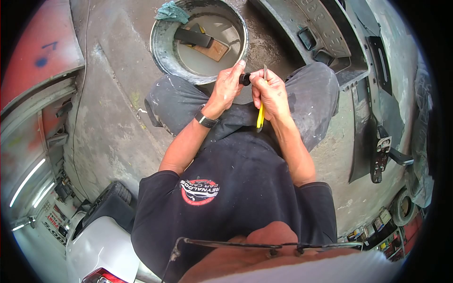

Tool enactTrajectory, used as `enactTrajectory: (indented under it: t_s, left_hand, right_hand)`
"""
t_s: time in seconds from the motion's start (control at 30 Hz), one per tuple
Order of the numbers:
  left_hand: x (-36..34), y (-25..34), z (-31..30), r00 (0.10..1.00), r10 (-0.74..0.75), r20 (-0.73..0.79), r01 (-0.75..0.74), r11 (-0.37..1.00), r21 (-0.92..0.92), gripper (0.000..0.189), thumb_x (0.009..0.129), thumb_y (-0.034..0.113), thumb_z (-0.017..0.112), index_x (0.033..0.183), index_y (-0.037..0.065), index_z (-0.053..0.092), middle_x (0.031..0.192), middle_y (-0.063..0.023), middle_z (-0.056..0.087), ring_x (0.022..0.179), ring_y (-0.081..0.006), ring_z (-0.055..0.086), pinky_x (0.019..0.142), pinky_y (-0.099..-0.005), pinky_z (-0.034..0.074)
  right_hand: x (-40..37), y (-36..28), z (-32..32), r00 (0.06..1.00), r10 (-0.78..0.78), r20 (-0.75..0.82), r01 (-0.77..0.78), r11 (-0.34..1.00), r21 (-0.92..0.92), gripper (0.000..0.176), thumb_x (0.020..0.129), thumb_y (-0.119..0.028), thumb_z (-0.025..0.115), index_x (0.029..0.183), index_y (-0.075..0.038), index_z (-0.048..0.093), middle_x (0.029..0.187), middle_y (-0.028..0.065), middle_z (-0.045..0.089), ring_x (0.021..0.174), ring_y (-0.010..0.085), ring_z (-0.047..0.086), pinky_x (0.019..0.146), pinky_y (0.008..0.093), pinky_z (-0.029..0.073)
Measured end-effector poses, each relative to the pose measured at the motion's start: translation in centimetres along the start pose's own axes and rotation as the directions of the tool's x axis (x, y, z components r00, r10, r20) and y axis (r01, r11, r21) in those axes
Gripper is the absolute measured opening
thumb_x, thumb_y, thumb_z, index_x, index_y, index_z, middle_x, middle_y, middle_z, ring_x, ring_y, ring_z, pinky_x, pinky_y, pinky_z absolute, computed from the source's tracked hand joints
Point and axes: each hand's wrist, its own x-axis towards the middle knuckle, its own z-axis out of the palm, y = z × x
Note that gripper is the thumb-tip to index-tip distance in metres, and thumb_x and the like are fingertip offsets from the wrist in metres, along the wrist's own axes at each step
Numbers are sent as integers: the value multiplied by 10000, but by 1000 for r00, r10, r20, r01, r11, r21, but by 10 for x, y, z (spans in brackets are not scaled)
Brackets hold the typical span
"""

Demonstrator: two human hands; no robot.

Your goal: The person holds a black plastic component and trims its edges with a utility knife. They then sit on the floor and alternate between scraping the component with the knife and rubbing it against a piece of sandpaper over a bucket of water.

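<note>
My left hand (227,88) is closed around a small black cylindrical part (244,79), which sticks out toward the right. In my right hand (271,94) is a yellow utility knife (261,116), its metal blade end pointing up past the fingers and its handle toward my lap. The thumb and forefinger of that hand touch or nearly touch the black part; the exact contact is too small to tell. Just beyond both hands stands a bucket (163,61) of cloudy water. A dark sanding block (194,37) and a brown flat piece (214,50) lie inside it.
A teal cloth (171,12) hangs on the bucket's rim. To the right lies a large grey car bumper (278,28), with black trim pieces (380,155) beyond it. A red painted panel (42,52) is at upper left, and a silver car (101,250) stands behind at lower left.
</note>
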Motion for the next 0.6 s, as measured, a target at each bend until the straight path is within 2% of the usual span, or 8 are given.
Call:
enactTrajectory:
  t_s: [0.07, 0.17, 0.27, 0.3, 0.4, 0.43, 0.6]
  left_hand:
    - [0, -1, -1, 1000, 10, 27, -10, 1000, -13, 411, 1027, 460, 522, 835, 96, 535, 553, 80, 332, 415, -39, 245, 404, -236, 202]
    - [4, -5, -5, 993, 38, 113, -28, 996, -86, 425, 1037, 464, 500, 860, 80, 551, 592, 62, 370, 458, -46, 287, 430, -229, 236]
    - [7, -5, -6, 976, 90, 200, -50, 979, -196, 457, 1051, 473, 454, 877, 65, 561, 637, 39, 399, 509, -56, 328, 461, -224, 271]
    - [6, -3, -6, 972, 90, 216, -42, 975, -218, 461, 1061, 465, 430, 883, 59, 559, 650, 30, 399, 531, -66, 337, 481, -230, 285]
    - [5, -1, -3, 970, 96, 224, -35, 964, -263, 482, 1074, 463, 388, 885, 52, 553, 659, 20, 391, 551, -80, 342, 503, -238, 303]
    - [5, -2, -1, 971, 98, 220, -35, 961, -274, 490, 1075, 467, 380, 882, 51, 551, 657, 20, 388, 550, -81, 340, 503, -239, 305]
    - [8, -11, -6, 970, 144, 194, -100, 971, -218, 484, 1070, 481, 388, 889, 69, 567, 692, 33, 433, 548, -55, 369, 480, -217, 313]
  right_hand:
    - [-1, -1, 1, 1000, 2, -9, -2, 1000, 14, 110, 927, -116, 661, 906, -25, 603, 586, 5, 530, 377, 77, 436, 359, 224, 365]
    - [-4, -8, 4, 1000, 16, -10, -16, 998, -58, 180, 977, -205, 613, 956, -28, 585, 591, 17, 526, 386, 93, 447, 363, 237, 369]
    - [-18, -13, 10, 999, -4, -42, 6, 998, 61, 262, 1042, -288, 484, 1054, -32, 539, 604, 38, 524, 397, 119, 458, 373, 258, 380]
    - [-22, -10, 6, 999, -4, -33, 6, 999, 54, 290, 1074, -298, 354, 1097, -39, 482, 640, 59, 532, 404, 143, 467, 384, 273, 392]
    - [-35, -1, 7, 999, 15, -46, -13, 998, 58, 235, 1069, -267, 353, 1070, -59, 462, 671, 70, 533, 415, 157, 468, 405, 273, 422]
    - [-39, 5, 7, 1000, 4, -5, -4, 1000, 14, 213, 1066, -251, 339, 1044, -67, 444, 697, 73, 536, 431, 163, 490, 413, 274, 432]
    - [-56, 11, 14, 996, -1, 86, -1, 1000, 23, 261, 1086, -253, 383, 1130, -42, 530, 693, 56, 544, 464, 151, 538, 439, 268, 462]
